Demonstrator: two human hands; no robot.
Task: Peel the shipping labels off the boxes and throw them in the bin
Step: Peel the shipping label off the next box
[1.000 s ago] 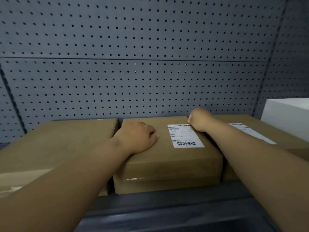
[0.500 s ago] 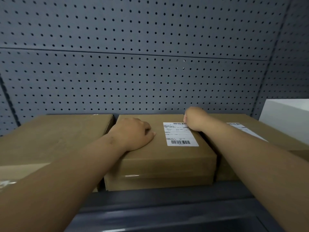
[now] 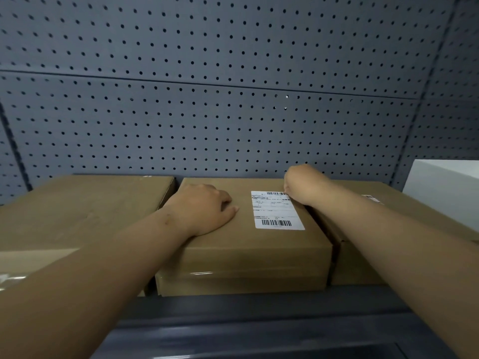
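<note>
Three brown cardboard boxes stand side by side on a dark shelf. The middle box (image 3: 241, 252) carries a white shipping label (image 3: 276, 211) with barcodes, lying flat on its top. My left hand (image 3: 204, 209) presses palm down on the box top, left of the label. My right hand (image 3: 302, 183) is curled at the label's far right corner, fingertips hidden against the paper. The right box (image 3: 363, 265) shows a bit of another label (image 3: 372, 198) behind my right forearm. The left box (image 3: 85, 203) shows no label on top.
A grey pegboard wall (image 3: 233, 125) rises right behind the boxes. A white box (image 3: 445, 187) stands at the far right. The dark shelf edge (image 3: 259, 327) runs along the front below the boxes. No bin is in view.
Both hands stay in the same places on the middle box. The view has shifted slightly; the label still lies flat.
</note>
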